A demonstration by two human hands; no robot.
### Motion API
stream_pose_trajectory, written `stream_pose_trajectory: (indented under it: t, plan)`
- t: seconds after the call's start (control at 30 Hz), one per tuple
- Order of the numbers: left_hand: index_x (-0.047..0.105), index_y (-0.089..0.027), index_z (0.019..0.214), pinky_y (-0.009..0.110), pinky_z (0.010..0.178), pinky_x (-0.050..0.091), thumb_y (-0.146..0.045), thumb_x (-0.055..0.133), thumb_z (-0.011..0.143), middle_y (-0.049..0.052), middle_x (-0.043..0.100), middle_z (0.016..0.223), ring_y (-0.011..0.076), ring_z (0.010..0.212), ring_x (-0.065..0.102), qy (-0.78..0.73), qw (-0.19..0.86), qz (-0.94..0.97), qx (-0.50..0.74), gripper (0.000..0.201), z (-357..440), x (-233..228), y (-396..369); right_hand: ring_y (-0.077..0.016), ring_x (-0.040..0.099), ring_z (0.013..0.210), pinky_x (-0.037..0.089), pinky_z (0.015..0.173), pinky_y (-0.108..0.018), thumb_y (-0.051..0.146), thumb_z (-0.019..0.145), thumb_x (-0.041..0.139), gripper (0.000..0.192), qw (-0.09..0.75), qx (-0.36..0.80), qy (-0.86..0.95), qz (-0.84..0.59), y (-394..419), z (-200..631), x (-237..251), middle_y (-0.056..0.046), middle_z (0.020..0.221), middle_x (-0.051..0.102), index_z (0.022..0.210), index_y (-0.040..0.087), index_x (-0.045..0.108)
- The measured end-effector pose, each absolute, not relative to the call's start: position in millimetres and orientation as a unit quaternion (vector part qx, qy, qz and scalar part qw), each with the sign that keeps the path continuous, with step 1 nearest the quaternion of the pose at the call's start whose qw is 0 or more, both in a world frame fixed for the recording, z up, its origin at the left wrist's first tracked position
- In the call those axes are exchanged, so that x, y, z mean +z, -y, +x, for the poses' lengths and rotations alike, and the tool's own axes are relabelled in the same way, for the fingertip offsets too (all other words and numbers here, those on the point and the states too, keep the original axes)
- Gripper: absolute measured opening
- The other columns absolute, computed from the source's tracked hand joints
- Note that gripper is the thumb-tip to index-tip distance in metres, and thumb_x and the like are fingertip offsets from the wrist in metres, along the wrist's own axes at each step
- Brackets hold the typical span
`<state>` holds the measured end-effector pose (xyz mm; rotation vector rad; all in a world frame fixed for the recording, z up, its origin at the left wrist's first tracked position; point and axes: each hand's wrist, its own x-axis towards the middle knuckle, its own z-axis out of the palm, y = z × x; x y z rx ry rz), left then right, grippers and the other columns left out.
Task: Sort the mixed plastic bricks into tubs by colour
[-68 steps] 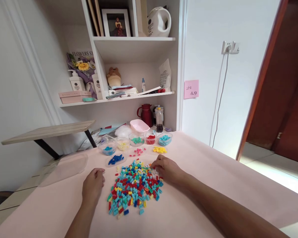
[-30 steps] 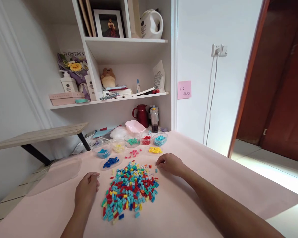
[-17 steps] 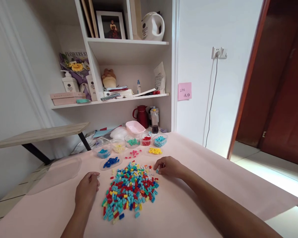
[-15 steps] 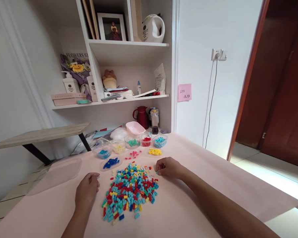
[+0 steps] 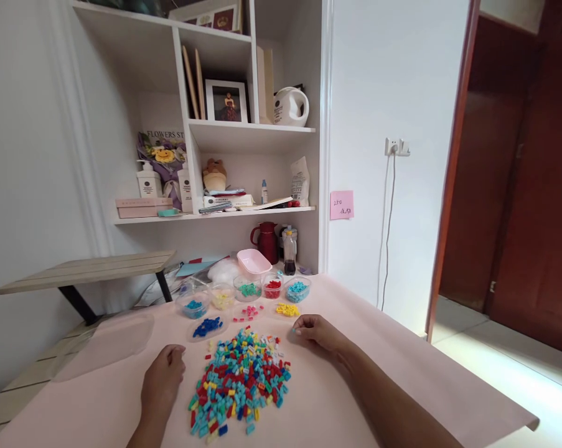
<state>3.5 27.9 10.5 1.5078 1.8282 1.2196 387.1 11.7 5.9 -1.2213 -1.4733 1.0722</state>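
While the right hand [image 5: 318, 331] rests on the bench [image 5: 402, 386] just right of the pile of small mixed-colour bricks [image 5: 241, 381], its fingertips [image 5: 298, 329] are pinched together on what looks like one tiny light-blue brick, though the piece is too small to be sure of. The left hand [image 5: 162, 381] lies loosely curled on the bench just left of the pile, holding nothing that shows. Step in hand reads as sorting by colour: one piece picked off the pile's far right edge, not yet dropped. Beyond the pile sit sorted lots: a tub of light-blue bricks [image 5: 297, 289], a tub of red bricks [image 5: 272, 288], a tub of green bricks [image 5: 248, 289], a tub of pale yellow bricks [image 5: 222, 299], a tub of mid-blue bricks [image 5: 194, 305], plus lids with dark-blue bricks [image 5: 206, 325], pink bricks [image 5: 246, 312] and yellow bricks [image 5: 287, 309]. Next move likely calls for a short forward reach to the matching tub, keeping the pinch tight and releasing over the rim without knocking the neighbours. Readable writing: "FLOWERS" on the bouquet wrap [image 5: 163, 138] on the shelf; the pink sticky note [image 5: 341, 205] on the wall reads "250" with handwriting below that is unclear. Bottle labels too small to read.
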Motion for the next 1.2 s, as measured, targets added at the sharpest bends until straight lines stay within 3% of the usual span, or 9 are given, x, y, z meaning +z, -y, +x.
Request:
stream_pose_trajectory:
  t: [0.23,0.67,0.8,0.97,1.2]
  plan:
    - [0.058,-0.024,0.084,0.026,0.054,0.043,-0.035,0.037,0.080,-0.004,0.059,0.054,0.0167,0.052,0.059,-0.657,0.231,0.548,0.463,0.025,4,6,-25,-0.0072,0.038,0.048,0.032,0.046,-0.021,0.052,0.063,0.075,0.042,0.529,0.477,0.531,-0.458,-11,392,6,0.006,0.055,0.046,0.076,0.018,0.056]
    - [0.056,-0.025,0.079,0.022,0.047,0.036,-0.028,0.034,0.086,-0.005,0.056,0.051,0.0124,0.046,0.055,-0.657,0.233,0.524,0.489,0.024,0,-9,-29,-0.0078,0.040,0.046,0.035,0.043,-0.018,0.044,0.066,0.079,0.034,0.565,0.530,0.457,-0.437,-18,402,-12,0.004,0.054,0.048,0.071,0.017,0.059]
    - [0.057,-0.025,0.078,0.022,0.049,0.036,-0.027,0.035,0.087,-0.005,0.057,0.051,0.0124,0.047,0.055,-0.665,0.225,0.517,0.490,0.024,0,-11,-28,-0.0082,0.043,0.048,0.040,0.043,-0.017,0.039,0.068,0.080,0.031,0.587,0.544,0.426,-0.422,-21,405,-19,0.004,0.056,0.049,0.082,0.018,0.063]
    - [0.060,-0.025,0.079,0.022,0.052,0.038,-0.028,0.039,0.086,-0.004,0.060,0.053,0.0135,0.052,0.059,-0.677,0.217,0.508,0.486,0.022,0,-10,-25,-0.0065,0.045,0.050,0.044,0.043,-0.016,0.034,0.066,0.083,0.035,0.629,0.542,0.387,-0.400,-24,410,-25,0.004,0.063,0.051,0.091,0.019,0.065]
    - [0.061,-0.025,0.079,0.023,0.053,0.038,-0.028,0.041,0.084,-0.003,0.061,0.055,0.0143,0.054,0.059,-0.672,0.217,0.516,0.484,0.020,-1,-4,-21,-0.0070,0.047,0.049,0.047,0.041,-0.018,0.035,0.062,0.084,0.033,0.678,0.498,0.375,-0.390,-23,408,-20,0.003,0.067,0.053,0.085,0.021,0.065]
